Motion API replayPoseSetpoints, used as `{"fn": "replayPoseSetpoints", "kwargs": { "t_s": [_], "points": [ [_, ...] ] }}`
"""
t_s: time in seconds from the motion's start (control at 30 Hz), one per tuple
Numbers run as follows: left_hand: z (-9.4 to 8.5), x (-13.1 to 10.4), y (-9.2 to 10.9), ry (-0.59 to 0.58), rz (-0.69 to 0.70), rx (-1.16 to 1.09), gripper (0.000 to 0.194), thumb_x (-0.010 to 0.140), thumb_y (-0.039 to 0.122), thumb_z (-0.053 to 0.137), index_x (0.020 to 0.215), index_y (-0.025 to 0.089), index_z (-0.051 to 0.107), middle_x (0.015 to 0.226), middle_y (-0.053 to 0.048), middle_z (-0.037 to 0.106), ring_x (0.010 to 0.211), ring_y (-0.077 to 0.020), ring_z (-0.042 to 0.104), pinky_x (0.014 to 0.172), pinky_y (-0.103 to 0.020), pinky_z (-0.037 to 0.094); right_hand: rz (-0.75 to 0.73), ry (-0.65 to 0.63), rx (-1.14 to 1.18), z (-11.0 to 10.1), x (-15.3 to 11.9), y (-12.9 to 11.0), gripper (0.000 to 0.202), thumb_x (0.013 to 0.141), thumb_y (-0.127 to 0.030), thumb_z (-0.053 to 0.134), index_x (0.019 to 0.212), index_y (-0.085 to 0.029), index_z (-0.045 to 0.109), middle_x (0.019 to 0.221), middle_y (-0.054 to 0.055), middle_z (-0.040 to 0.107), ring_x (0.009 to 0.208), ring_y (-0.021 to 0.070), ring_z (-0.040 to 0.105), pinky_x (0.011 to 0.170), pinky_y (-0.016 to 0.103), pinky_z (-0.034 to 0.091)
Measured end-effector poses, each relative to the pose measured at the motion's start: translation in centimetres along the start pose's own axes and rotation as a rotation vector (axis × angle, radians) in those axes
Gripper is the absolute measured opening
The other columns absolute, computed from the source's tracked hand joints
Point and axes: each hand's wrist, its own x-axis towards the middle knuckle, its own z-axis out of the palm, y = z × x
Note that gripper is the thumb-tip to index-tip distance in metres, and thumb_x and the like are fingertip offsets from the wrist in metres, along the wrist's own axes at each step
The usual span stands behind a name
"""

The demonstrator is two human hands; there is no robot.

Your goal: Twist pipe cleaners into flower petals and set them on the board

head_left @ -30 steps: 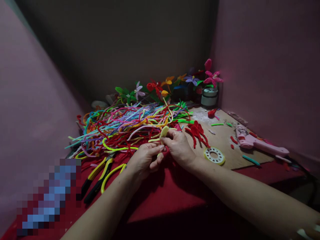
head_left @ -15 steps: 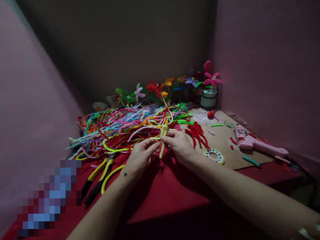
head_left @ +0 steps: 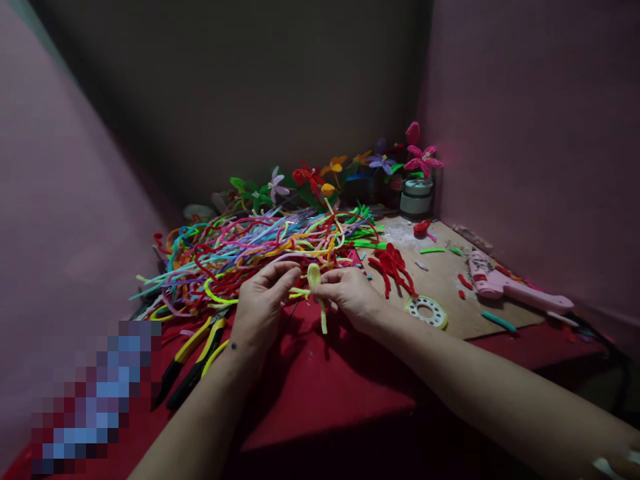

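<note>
A pale yellow pipe cleaner piece (head_left: 314, 275), bent into a narrow loop with one tail hanging down and another pointing left, is pinched in my right hand (head_left: 350, 297). My left hand (head_left: 265, 300) is just left of it, thumb and forefinger brought close together near the left-pointing tail; whether anything is between those fingertips is too small to tell. Behind both hands lies a big heap of many-coloured pipe cleaners (head_left: 250, 243). Red looped pipe cleaner pieces (head_left: 395, 267) rest on the board to the right.
Yellow-and-black pliers (head_left: 203, 353) lie left of my left arm. On the brown board (head_left: 450, 267) are a white ring-shaped spool (head_left: 427, 312) and a pink glue gun (head_left: 515, 287). Pipe cleaner flowers (head_left: 307, 177) and a grey jar (head_left: 416, 198) stand behind.
My left hand has moved left and turned, its fingertips coming away from the yellow piece. My right hand has shifted slightly left and down with the piece, whose tail now hangs straighter.
</note>
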Motion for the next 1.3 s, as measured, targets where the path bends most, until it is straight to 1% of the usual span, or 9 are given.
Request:
{"fn": "replayPoseSetpoints", "kwargs": {
  "t_s": [0.2, 0.4, 0.5, 0.67, 0.83, 0.93, 1.03, 1.2, 1.3],
  "points": [
    [-0.9, 0.7, 0.0, -0.23, -0.147, -0.036, 0.024, 0.064, 0.028, 0.071, 0.083, 0.012, 0.067, 0.073, -0.003, 0.064, 0.063, -0.0115, 0.056, 0.06, -0.021, 0.044, 0.063, -0.052, 0.0, 0.2, -0.4, 0.1, 0.011, 0.06, -0.024, 0.063, 0.054, -0.014, 0.061, 0.046, -0.004, 0.046, 0.041, 0.0055, 0.031, 0.042, 0.023, 0.02],
    [-0.8, 0.8, -0.7, -0.349, -0.239, -0.2, 0.018, 0.064, 0.023, 0.071, 0.078, 0.013, 0.065, 0.07, -0.002, 0.064, 0.064, -0.0121, 0.059, 0.065, -0.023, 0.046, 0.065, -0.161, 0.061, -0.3, -0.1, 0.9, 0.021, 0.06, -0.029, 0.067, 0.052, -0.013, 0.057, 0.045, -0.005, 0.044, 0.04, 0.0053, 0.031, 0.041, 0.023, 0.022],
    [-0.9, 0.7, -0.6, -0.374, -0.289, -0.198, 0.017, 0.063, 0.023, 0.071, 0.074, 0.013, 0.063, 0.07, -0.003, 0.064, 0.064, -0.0134, 0.06, 0.065, -0.024, 0.046, 0.088, -0.174, 0.051, -0.3, -0.2, 0.7, 0.02, 0.059, -0.025, 0.066, 0.049, -0.013, 0.055, 0.042, -0.005, 0.044, 0.038, 0.0053, 0.033, 0.04, 0.023, 0.022],
    [-0.7, 0.2, -0.5, -0.342, -0.278, -0.091, 0.014, 0.064, 0.024, 0.069, 0.068, 0.013, 0.061, 0.061, -0.001, 0.062, 0.054, -0.0121, 0.056, 0.055, -0.022, 0.043, 0.165, -0.164, 0.056, -0.1, -0.3, 0.5, 0.02, 0.057, -0.019, 0.066, 0.045, -0.013, 0.051, 0.036, -0.006, 0.04, 0.034, 0.0045, 0.03, 0.039, 0.023, 0.019],
    [-0.4, 0.1, -0.6, -0.27, -0.162, -0.027, 0.011, 0.064, 0.023, 0.068, 0.066, 0.013, 0.062, 0.06, 0.0, 0.061, 0.055, -0.0114, 0.055, 0.058, -0.023, 0.043, 0.209, -0.182, 0.106, 0.0, 0.0, 1.1, 0.022, 0.057, -0.024, 0.069, 0.047, -0.014, 0.051, 0.036, -0.006, 0.041, 0.032, 0.0053, 0.03, 0.037, 0.023, 0.018],
    [-0.2, 0.1, -0.2, -0.242, -0.098, 0.061, 0.013, 0.066, 0.024, 0.066, 0.071, 0.013, 0.065, 0.064, -0.001, 0.062, 0.058, -0.0117, 0.055, 0.059, -0.023, 0.043, 0.173, -0.132, 0.077, 0.1, -0.1, 1.0, 0.021, 0.058, -0.02, 0.066, 0.045, -0.014, 0.05, 0.035, -0.006, 0.041, 0.033, 0.0046, 0.03, 0.038, 0.023, 0.018],
    [0.0, -0.1, 0.0, -0.198, 0.009, 0.189, 0.015, 0.068, 0.027, 0.064, 0.073, 0.013, 0.067, 0.066, -0.002, 0.062, 0.06, -0.0122, 0.054, 0.059, -0.023, 0.042, 0.157, -0.1, 0.068, 0.2, -0.2, 0.6, 0.022, 0.057, -0.016, 0.064, 0.042, -0.014, 0.048, 0.034, -0.006, 0.039, 0.033, 0.0038, 0.029, 0.039, 0.023, 0.019],
    [0.4, -0.3, -0.7, 0.007, 0.308, 0.489, 0.013, 0.069, 0.027, 0.061, 0.066, 0.017, 0.068, 0.068, -0.002, 0.064, 0.066, -0.0138, 0.056, 0.065, -0.023, 0.042, 0.181, -0.055, 0.087, 0.5, -0.4, 0.2, 0.026, 0.055, -0.02, 0.065, 0.04, -0.015, 0.045, 0.032, -0.007, 0.036, 0.032, 0.0035, 0.027, 0.038, 0.023, 0.017],
    [0.4, -0.1, -0.8, -0.028, 0.159, 0.384, 0.015, 0.068, 0.03, 0.063, 0.067, 0.016, 0.068, 0.062, -0.001, 0.063, 0.059, -0.0125, 0.054, 0.059, -0.022, 0.042, 0.182, -0.055, 0.07, 0.6, -0.5, 0.1, 0.025, 0.055, -0.018, 0.063, 0.04, -0.015, 0.045, 0.032, -0.007, 0.035, 0.031, 0.0035, 0.027, 0.037, 0.023, 0.016]
  ]
}}
